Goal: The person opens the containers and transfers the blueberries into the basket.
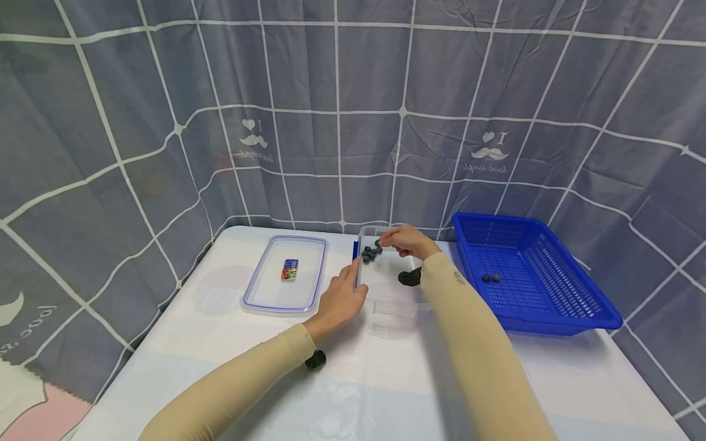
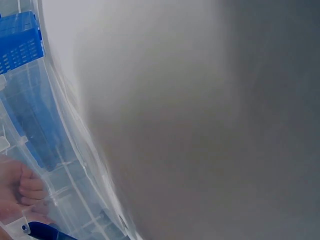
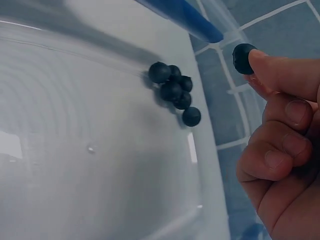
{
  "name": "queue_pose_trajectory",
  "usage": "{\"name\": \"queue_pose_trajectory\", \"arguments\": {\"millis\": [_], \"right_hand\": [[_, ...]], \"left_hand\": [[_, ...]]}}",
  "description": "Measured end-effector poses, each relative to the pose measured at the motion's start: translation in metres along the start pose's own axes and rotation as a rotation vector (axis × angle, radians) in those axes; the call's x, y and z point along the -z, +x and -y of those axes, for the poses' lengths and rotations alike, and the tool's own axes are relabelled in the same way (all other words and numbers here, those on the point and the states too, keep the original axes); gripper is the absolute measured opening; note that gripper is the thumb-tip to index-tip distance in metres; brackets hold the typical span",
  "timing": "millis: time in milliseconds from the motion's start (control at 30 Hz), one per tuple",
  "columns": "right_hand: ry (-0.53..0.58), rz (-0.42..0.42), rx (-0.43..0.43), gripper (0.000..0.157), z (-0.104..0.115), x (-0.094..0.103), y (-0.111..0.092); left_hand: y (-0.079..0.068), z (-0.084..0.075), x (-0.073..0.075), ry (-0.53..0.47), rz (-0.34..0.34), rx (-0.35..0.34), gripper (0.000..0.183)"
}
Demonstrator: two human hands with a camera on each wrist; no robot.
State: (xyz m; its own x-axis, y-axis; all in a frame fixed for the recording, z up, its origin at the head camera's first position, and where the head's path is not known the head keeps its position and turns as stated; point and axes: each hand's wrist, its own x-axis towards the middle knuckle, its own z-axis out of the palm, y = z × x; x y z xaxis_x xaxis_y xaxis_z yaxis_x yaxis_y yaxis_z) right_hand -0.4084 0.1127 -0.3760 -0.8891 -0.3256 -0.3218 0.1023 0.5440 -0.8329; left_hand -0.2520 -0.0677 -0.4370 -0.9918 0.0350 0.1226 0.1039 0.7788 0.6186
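In the head view, a clear plastic container point(image 1: 386, 285) lies on the table, with a cluster of blueberries point(image 3: 171, 91) at its far left corner. Above that corner my right hand point(image 1: 407, 241) pinches one blueberry point(image 3: 243, 59) between thumb and index finger, its other fingers curled in. My left hand point(image 1: 341, 300) rests against the container's left side, fingers fairly straight. The left wrist view mostly shows a blurred pale surface; a curled hand point(image 2: 30, 187) appears there through clear plastic. To the left lies the clear lid point(image 1: 270, 288) with a blue seal and a small fruit label.
A blue plastic basket point(image 1: 551, 321) stands at the right, with two blueberries point(image 1: 491, 278) inside it. A blue clip flap point(image 1: 355, 250) sticks up on the container's left side. Behind the white table point(image 1: 353, 392) hangs a grey checked curtain point(image 1: 369, 147).
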Motion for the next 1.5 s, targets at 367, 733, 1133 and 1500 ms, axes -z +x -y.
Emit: {"name": "queue_pose_trajectory", "arguments": {"millis": [367, 733, 1133, 1500], "right_hand": [[-0.032, -0.014, 0.04, 0.036, 0.013, 0.025, -0.022], [-0.047, -0.023, 0.078, 0.039, 0.014, 0.052, -0.037], [-0.052, -0.031, 0.079, 0.044, 0.0, 0.09, -0.059], [-0.024, -0.086, 0.046, 0.049, -0.024, 0.124, -0.083]], "left_hand": [[0.001, 0.0, 0.0, 0.0, 0.003, 0.003, 0.068], [0.002, 0.002, -0.001, -0.016, -0.001, -0.005, 0.068], [0.001, 0.003, -0.002, -0.022, 0.008, -0.002, 0.068], [-0.002, 0.003, 0.0, -0.025, 0.016, -0.004, 0.068]]}}
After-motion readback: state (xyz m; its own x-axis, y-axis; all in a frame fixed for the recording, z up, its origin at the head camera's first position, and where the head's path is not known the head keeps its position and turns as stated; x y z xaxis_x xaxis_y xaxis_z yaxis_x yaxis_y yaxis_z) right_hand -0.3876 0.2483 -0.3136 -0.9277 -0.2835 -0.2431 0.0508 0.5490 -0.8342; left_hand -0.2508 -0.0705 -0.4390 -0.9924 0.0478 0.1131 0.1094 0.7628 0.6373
